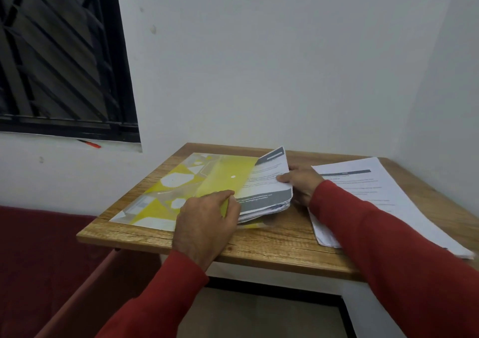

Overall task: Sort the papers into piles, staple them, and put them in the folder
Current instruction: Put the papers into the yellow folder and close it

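Note:
A yellow translucent folder (181,190) with white shapes lies on the left half of the small wooden table (272,249). A thick stack of printed papers (267,190) with grey header bands sits partly inside the folder's open right end. My left hand (207,221) pinches the folder's flap edge beside the stack. My right hand (300,184) grips the right end of the stack, thumb on top. A second pile of printed papers (368,195) lies on the table's right side, partly under my right forearm.
The table stands in a corner with white walls close behind and to the right. A dark barred window (57,60) is at the upper left, with a red-tipped pen (90,143) on its sill. A dark red surface (39,260) lies below the table's left.

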`<state>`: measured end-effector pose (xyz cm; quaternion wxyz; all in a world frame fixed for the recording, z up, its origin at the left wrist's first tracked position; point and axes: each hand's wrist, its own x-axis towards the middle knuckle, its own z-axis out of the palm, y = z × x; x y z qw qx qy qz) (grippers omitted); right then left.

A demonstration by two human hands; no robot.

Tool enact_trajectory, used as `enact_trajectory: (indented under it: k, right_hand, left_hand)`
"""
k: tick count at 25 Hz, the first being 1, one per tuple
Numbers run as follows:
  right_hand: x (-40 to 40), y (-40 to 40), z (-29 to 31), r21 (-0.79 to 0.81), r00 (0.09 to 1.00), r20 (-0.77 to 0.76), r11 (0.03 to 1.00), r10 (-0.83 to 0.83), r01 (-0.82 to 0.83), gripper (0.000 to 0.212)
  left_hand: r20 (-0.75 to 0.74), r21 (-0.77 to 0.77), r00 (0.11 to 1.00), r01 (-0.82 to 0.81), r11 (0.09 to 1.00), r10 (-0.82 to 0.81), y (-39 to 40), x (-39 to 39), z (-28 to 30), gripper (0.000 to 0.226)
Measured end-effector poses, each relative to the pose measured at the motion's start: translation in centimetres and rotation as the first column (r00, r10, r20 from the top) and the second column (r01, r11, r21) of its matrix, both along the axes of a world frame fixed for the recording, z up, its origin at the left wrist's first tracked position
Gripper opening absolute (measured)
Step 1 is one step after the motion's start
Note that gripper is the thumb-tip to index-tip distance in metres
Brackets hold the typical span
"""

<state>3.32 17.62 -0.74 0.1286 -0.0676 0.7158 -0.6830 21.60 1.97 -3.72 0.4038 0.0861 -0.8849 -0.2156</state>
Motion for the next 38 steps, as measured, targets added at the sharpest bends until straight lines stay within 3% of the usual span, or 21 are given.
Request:
enact_trajectory:
  k: [6,10,15,18,20,23,27,29,32,34,36,38]
  right_hand:
    - [0.2,-1.5,2.2,0.200,0.987,-0.159,0.979,0.002,0.030,0.048]
    - [0.9,1.3,4.6,0.224,0.986,-0.159,0.974,0.057,-0.020,0.035]
    - [0.9,-0.7,2.8,-0.002,0.995,0.018,0.996,0.095,-0.095,0.033]
    - [1.9,-1.6,1.5,-0.039,0.988,0.114,0.994,0.101,-0.097,0.024]
    - [2.2,-1.0,1.4,-0.055,0.989,0.128,0.996,0.074,-0.067,0.014]
    - [2.2,-0.6,1.3,-0.092,0.993,0.102,0.994,0.064,-0.054,0.019]
    - [2.9,-1.3,1.4,0.054,0.987,0.072,0.987,0.144,-0.149,0.024]
    - [2.5,-0.1,2.1,0.071,0.990,0.045,0.988,0.133,-0.136,0.015]
    - [1.1,4.6,3.6,0.139,0.996,-0.068,0.989,0.061,-0.051,0.024]
    - [0.2,9.2,4.7,0.397,0.969,-0.245,0.909,-0.029,0.127,0.026]
    - [-0.2,14.5,5.3,0.671,0.916,-0.383,0.647,-0.116,0.362,0.042]
    - [0.5,19.3,5.5,0.842,0.913,-0.387,0.354,-0.127,0.406,0.062]
  left_hand:
    - [0.092,-0.146,0.992,-0.077,0.986,0.091,0.4,0.4,0.6,0.030]
    - [0.069,-0.139,0.992,-0.092,0.986,0.102,1.1,0.1,3.2,0.030]
    - [0.137,-0.163,0.990,-0.019,0.987,0.042,4.6,-0.6,4.7,0.034]
    - [0.186,-0.148,0.982,-0.008,0.989,0.035,5.2,-0.4,3.8,0.036]
    - [0.197,-0.113,0.980,-0.003,0.994,0.025,4.8,-0.3,3.3,0.035]
    - [0.205,-0.102,0.979,0.036,0.994,-0.014,4.9,-0.4,2.8,0.034]
    - [0.172,-0.133,0.985,0.041,0.990,-0.017,5.3,-0.5,1.9,0.034]
    - [0.163,-0.117,0.987,0.026,0.993,-0.007,4.9,-0.5,1.2,0.036]
    - [0.176,-0.056,0.983,0.055,0.997,-0.045,4.4,-0.9,0.3,0.042]
    - [0.256,-0.043,0.964,0.083,0.996,-0.069,4.4,-1.3,0.1,0.047]
    - [0.363,-0.063,0.930,0.084,0.995,-0.055,4.4,-1.6,0.0,0.048]
    - [0.440,-0.082,0.897,0.078,0.994,-0.034,4.6,-1.7,0.1,0.049]
